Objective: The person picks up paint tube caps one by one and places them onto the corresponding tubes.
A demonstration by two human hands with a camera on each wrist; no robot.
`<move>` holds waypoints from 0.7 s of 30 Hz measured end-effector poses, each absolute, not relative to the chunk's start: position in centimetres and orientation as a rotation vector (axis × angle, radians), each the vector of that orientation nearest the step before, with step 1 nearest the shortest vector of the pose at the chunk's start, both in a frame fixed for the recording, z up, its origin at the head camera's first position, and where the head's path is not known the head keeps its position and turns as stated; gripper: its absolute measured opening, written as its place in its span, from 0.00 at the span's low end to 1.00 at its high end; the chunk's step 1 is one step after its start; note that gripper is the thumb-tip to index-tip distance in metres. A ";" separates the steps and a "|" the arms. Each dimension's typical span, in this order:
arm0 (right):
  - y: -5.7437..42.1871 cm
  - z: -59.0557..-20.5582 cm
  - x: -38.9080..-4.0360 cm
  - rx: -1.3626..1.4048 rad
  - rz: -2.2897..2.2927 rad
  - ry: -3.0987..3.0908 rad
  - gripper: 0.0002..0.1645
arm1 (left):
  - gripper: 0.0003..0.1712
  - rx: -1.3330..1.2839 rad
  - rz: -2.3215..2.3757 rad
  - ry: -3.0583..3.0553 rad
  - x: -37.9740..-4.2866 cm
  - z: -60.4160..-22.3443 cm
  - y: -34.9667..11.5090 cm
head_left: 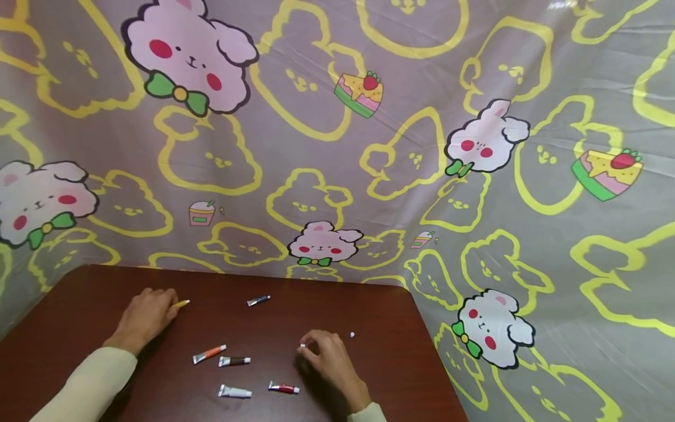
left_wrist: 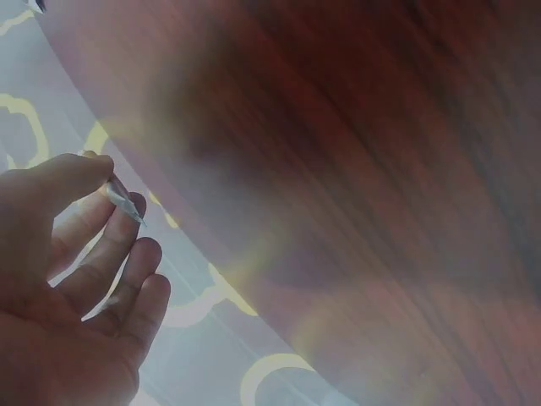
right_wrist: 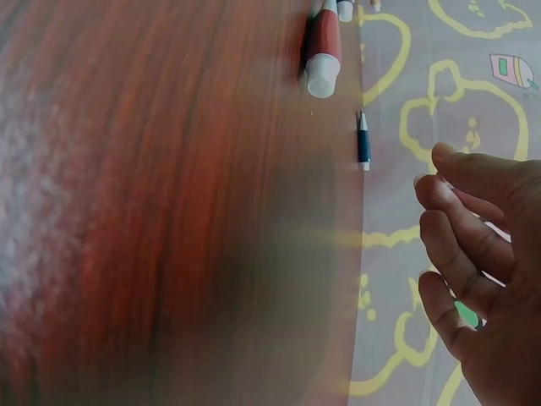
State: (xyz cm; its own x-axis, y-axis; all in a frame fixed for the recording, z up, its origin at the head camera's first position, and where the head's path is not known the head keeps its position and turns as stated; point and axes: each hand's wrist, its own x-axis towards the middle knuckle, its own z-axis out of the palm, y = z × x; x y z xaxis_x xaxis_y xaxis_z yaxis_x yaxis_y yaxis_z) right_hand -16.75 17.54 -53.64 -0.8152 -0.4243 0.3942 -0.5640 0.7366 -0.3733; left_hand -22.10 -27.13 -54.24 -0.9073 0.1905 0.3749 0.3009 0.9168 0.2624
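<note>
My left hand (head_left: 149, 316) pinches a small yellow paint tube (head_left: 180, 304), its pale tip pointing right, over the far left of the table. In the left wrist view, the tube's silvery crimped end (left_wrist: 127, 201) shows between thumb and fingers of the left hand (left_wrist: 93, 262). Just above the table on the right is my right hand (head_left: 329, 358), fingers bent, with a small white piece like a cap (head_left: 302, 346) at the thumb and fingertip. The right wrist view shows the right hand (right_wrist: 486, 245) with thumb and forefinger close together; no cap is clear there.
On the brown table (head_left: 174, 404) lie orange (head_left: 210, 354), brown (head_left: 234, 361), white (head_left: 235, 391), red (head_left: 283, 387) and blue (head_left: 258, 300) paint tubes. A loose white cap (head_left: 352, 334) is right of the right hand. Patterned cloth (head_left: 390, 176) hangs behind.
</note>
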 end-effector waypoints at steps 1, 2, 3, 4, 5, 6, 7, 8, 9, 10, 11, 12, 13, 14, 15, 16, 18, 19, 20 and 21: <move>17.5 -53.7 -16.7 0.776 0.706 -2.655 0.07 | 0.10 -0.363 -0.455 -2.745 -22.0 -54.1 -26.9; 17.4 -53.7 -16.7 0.779 0.712 -2.654 0.07 | 0.11 -0.363 -0.460 -2.757 -21.9 -54.0 -26.7; 17.4 -53.7 -16.7 0.783 0.716 -2.653 0.07 | 0.11 -0.366 -0.464 -2.768 -21.8 -53.9 -26.4; 17.3 -53.7 -16.7 0.787 0.723 -2.654 0.07 | 0.11 -0.375 -0.466 -2.770 -21.7 -53.8 -26.2; 17.3 -53.8 -16.7 0.792 0.730 -2.653 0.07 | 0.11 -0.392 -0.469 -2.764 -21.6 -53.8 -26.0; 17.2 -53.8 -16.7 0.797 0.733 -2.651 0.07 | 0.11 -0.409 -0.468 -2.751 -21.5 -53.8 -25.7; 17.2 -53.8 -16.7 0.800 0.733 -2.650 0.07 | 0.11 -0.421 -0.468 -2.744 -21.3 -53.8 -25.4; 17.2 -53.8 -16.6 0.802 0.735 -2.650 0.06 | 0.11 -0.435 -0.467 -2.731 -21.3 -53.8 -25.1; 17.1 -53.9 -16.6 0.804 0.734 -2.650 0.06 | 0.11 -0.452 -0.464 -2.718 -21.2 -53.8 -24.8; 17.1 -53.9 -16.6 0.806 0.734 -2.649 0.06 | 0.11 -0.467 -0.462 -2.702 -21.2 -53.8 -24.6; 17.1 -53.9 -16.6 0.808 0.734 -2.646 0.06 | 0.12 -0.476 -0.461 -2.697 -21.1 -53.8 -24.3; 17.0 -53.9 -16.6 0.810 0.733 -2.645 0.06 | 0.12 -0.476 -0.458 -2.698 -21.0 -53.8 -24.0; 17.0 -53.9 -16.5 0.810 0.733 -2.647 0.06 | 0.12 -0.479 -0.455 -2.700 -20.9 -53.8 -23.7; 16.9 -53.9 -16.5 0.812 0.734 -2.648 0.06 | 0.12 -0.486 -0.450 -2.696 -20.9 -53.8 -23.4; 16.9 -53.8 -16.5 0.812 0.737 -2.650 0.06 | 0.12 -0.492 -0.449 -2.693 -20.8 -53.9 -23.2; 16.8 -53.8 -16.5 0.812 0.741 -2.653 0.06 | 0.12 -0.498 -0.448 -2.690 -20.8 -53.9 -22.9; 16.8 -53.8 -16.5 0.814 0.745 -2.657 0.06 | 0.12 -0.507 -0.441 -2.681 -20.6 -54.1 -22.4; 16.7 -53.8 -16.5 0.815 0.746 -2.659 0.06 | 0.12 -0.516 -0.443 -2.673 -20.6 -54.1 -22.2; 16.7 -53.8 -16.5 0.816 0.746 -2.660 0.06 | 0.13 -0.523 -0.441 -2.661 -20.5 -54.1 -22.0; 16.7 -53.8 -16.4 0.817 0.747 -2.661 0.07 | 0.13 -0.531 -0.442 -2.651 -20.3 -54.1 -21.8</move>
State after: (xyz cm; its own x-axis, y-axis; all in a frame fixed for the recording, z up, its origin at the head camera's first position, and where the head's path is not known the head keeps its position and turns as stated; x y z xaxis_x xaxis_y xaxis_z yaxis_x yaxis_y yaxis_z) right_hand -16.44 16.73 -53.81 -0.8084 -0.4486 0.3811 -0.5813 0.7099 -0.3976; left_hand -20.32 -21.76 -54.14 -0.8484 0.2967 0.4385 0.4230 0.8779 0.2244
